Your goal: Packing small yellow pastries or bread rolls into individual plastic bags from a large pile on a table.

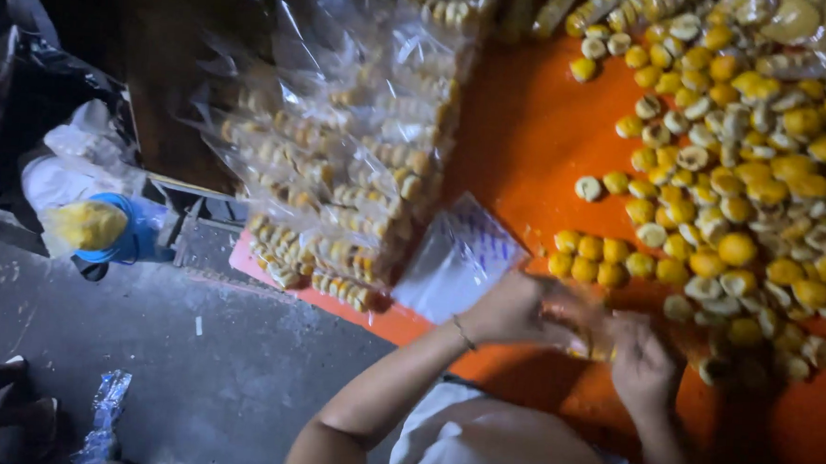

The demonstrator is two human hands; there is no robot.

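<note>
Head view, looking down at an orange table top (532,125). Left hand (513,308) and right hand (640,362) meet at the near edge, both in shadow and motion-blurred. Fingers of both curl around a few small round yellow pastries (588,347) held between them; exact count and finger positions are hard to make out. Left hand is closed on the pastries, and the right looks closed on them too, though blur hides the contact.

Clear plastic bag with blue print (459,258) lies flat on the table, just beside the left hand, touching or nearly touching its knuckles; can't tell which. Thin bracelet (464,334) on the left wrist.

Loose heap of yellow and pale round pastries (737,164) covers the right side of the table, cut off at the top and right edges. A short row of them (600,261) sits just beyond the hands.

Stack of filled clear bags (341,162) stands left of the flat bag; glare hides most of the contents.

Off the table: blue tub (121,236) with a yellow-filled bag on a dark floor, details lost in darkness.
</note>
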